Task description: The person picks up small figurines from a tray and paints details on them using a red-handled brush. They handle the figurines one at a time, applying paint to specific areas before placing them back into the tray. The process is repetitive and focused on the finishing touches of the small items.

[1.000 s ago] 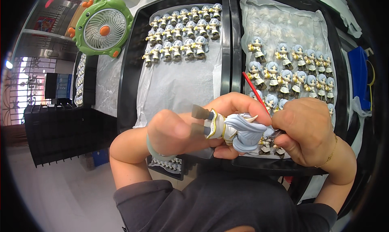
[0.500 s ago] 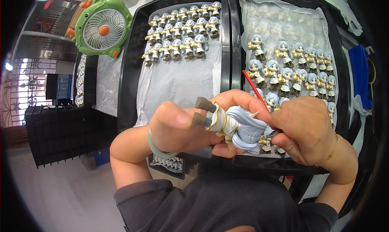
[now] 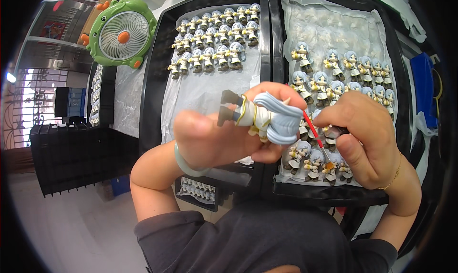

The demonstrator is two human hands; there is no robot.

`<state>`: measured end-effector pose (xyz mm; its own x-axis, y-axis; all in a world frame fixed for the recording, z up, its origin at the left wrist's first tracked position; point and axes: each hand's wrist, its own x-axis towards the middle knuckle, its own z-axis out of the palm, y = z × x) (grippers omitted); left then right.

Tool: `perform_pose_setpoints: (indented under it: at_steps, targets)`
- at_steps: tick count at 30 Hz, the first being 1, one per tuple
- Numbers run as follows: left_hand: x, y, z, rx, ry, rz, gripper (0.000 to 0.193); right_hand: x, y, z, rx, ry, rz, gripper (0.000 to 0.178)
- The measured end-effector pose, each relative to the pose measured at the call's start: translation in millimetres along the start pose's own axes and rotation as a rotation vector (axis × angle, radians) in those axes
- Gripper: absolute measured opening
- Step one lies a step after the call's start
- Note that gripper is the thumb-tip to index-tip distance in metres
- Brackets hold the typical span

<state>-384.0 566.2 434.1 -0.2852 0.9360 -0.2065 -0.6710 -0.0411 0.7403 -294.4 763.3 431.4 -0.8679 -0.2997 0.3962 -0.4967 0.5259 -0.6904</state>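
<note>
My left hand [image 3: 205, 134] grips a small figurine [image 3: 257, 118] lying sideways, its dark boots to the left and its pale blue hair to the right. White clothing with gold trim covers its body. My right hand [image 3: 367, 134] is apart from the figurine and pinches a small, dark-ended tool [image 3: 341, 130] between thumb and forefinger; its exact kind is unclear. A thin red-handled paintbrush [image 3: 312, 127] slants past my left fingertips, its orange-brown tip pointing down toward the tray's figurines. Whether a hand holds the brush I cannot tell.
Rows of matching figurines fill parts of the left black tray [image 3: 149, 94] and right black tray [image 3: 272, 44], on white paper. A green animal-shaped fan [image 3: 102, 51] stands at the far left. A blue bin [image 3: 423, 89] is at the right edge.
My left hand has lifted the figurine a little up and left. My right hand has moved right, away from the figurine's head, uncovering the brush tip.
</note>
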Motion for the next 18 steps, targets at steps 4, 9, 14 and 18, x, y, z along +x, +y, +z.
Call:
perform_pose_setpoints:
  at_steps: [4,9,14,18]
  targets:
    - [-1.7,-0.1,5.7,0.143,0.143,0.034,0.053,0.7,0.0,1.3,-0.206,0.036,-0.075,0.03]
    - [-4.4,-3.8,-5.7,0.129,-0.002,0.075,0.04,-1.0,-0.1,5.1,-0.282,0.013,-0.086,0.034]
    - [-3.0,-6.5,-6.7,0.201,-0.051,0.115,0.04,-1.7,-0.5,5.8,-0.331,0.006,-0.119,0.035]
    - [-4.3,-5.8,-11.0,0.261,-0.079,0.106,0.04,-1.6,-1.2,6.5,-0.325,0.003,-0.121,0.035]
